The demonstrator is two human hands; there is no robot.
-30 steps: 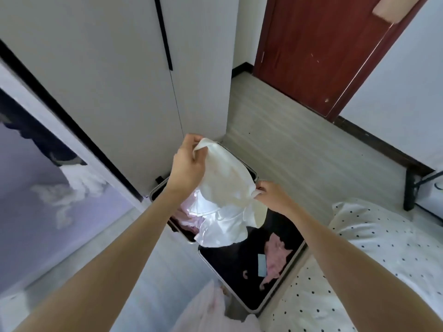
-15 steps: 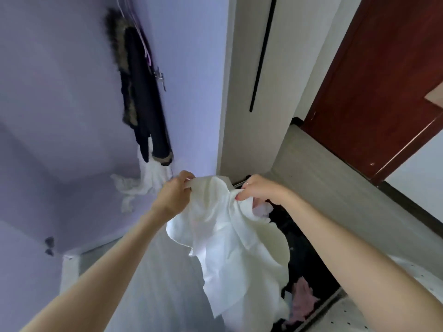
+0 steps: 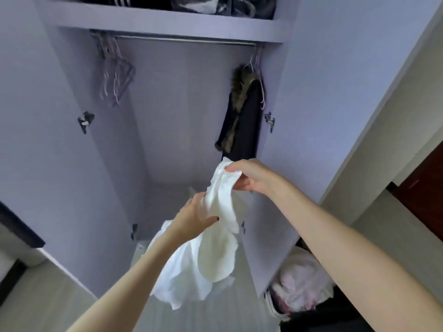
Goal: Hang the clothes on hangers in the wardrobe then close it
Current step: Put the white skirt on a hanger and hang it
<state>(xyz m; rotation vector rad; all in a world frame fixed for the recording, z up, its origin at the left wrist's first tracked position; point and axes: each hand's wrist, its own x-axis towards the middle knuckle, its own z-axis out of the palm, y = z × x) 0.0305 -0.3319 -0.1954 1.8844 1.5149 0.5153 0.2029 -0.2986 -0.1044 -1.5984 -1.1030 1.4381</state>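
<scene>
A white garment [image 3: 211, 255] hangs bunched in front of the open lilac wardrobe [image 3: 60, 140]. My right hand [image 3: 251, 176] pinches its top edge, higher up. Lower down, my left hand [image 3: 194, 219] grips the cloth in the middle. A metal rail [image 3: 182, 40] runs under the top shelf. Several bare hangers [image 3: 117, 77] dangle at the rail's left end. At the right end hangs a dark coat with a fur collar [image 3: 242, 116].
An open suitcase [image 3: 299, 295] with pink and white clothes lies on the floor at the lower right. Folded dark clothes fill the top shelf [image 3: 182, 6]. The wardrobe's right door [image 3: 318, 116] stands open. A red-brown room door [image 3: 422, 183] is at the far right.
My view has swung up from the suitcase to the wardrobe's inside. Both hands have lifted the white garment out of the suitcase, and the right hand now holds it above the left.
</scene>
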